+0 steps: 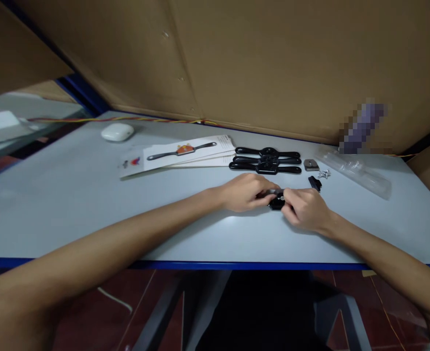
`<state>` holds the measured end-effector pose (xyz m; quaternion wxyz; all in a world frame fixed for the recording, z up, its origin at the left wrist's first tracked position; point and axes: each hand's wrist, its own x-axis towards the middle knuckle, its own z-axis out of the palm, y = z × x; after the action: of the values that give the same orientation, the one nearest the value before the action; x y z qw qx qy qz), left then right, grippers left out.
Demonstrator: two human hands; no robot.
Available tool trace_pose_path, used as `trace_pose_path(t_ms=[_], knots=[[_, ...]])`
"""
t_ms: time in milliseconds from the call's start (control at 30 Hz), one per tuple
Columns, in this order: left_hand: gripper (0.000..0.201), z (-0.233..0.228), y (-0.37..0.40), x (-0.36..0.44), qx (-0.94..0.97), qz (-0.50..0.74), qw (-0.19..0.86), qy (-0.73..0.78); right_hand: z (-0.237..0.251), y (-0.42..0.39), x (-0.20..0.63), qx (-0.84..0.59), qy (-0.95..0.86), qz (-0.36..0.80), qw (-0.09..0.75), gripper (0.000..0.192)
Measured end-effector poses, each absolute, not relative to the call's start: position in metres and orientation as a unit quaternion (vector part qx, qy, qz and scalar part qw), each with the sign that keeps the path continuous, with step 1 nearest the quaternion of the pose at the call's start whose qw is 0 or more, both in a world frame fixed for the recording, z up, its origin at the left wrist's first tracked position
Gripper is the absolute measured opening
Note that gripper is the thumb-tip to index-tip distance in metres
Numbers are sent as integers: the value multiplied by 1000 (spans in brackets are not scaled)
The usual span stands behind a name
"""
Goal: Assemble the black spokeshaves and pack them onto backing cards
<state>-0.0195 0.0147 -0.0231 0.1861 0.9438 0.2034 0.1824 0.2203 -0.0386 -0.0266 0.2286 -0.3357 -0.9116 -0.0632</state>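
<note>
A black spokeshave (276, 204) rests low over the table, its middle showing between my two hands and its handles hidden. My left hand (246, 192) is closed on its left side, thumb and fingers at the body. My right hand (306, 208) is pinched over the right part of the body. A small shiny bit shows at its fingertips, too hidden to name. Just behind lie three more black spokeshaves (266, 160) in a stack of rows. To their right are metal blades (311, 165), several small screws (324, 173) and a black clamp piece (315, 183).
Printed cards (185, 155) with a tool picture lie left of the spokeshaves. A clear plastic sleeve (361, 175) lies at the right. A white case (117, 131) sits at the back left. Cardboard panels (259, 63) and a twisted cable (138, 118) border the table (72, 204).
</note>
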Motion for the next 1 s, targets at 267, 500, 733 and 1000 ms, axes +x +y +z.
trace_pose_path(t_ms=[267,500,733,1000], knots=[[38,-20,13,-22,937,186,196,221,-21,-36,221,-373,-894,-21,246,8],[37,-17,12,-22,929,189,222,230,-16,-38,219,-368,-894,-24,253,13],[39,-19,14,-22,924,191,237,230,-17,-36,219,-398,-883,16,248,12],[35,-18,13,-22,923,187,238,237,-14,-36,220,-406,-879,46,247,15]])
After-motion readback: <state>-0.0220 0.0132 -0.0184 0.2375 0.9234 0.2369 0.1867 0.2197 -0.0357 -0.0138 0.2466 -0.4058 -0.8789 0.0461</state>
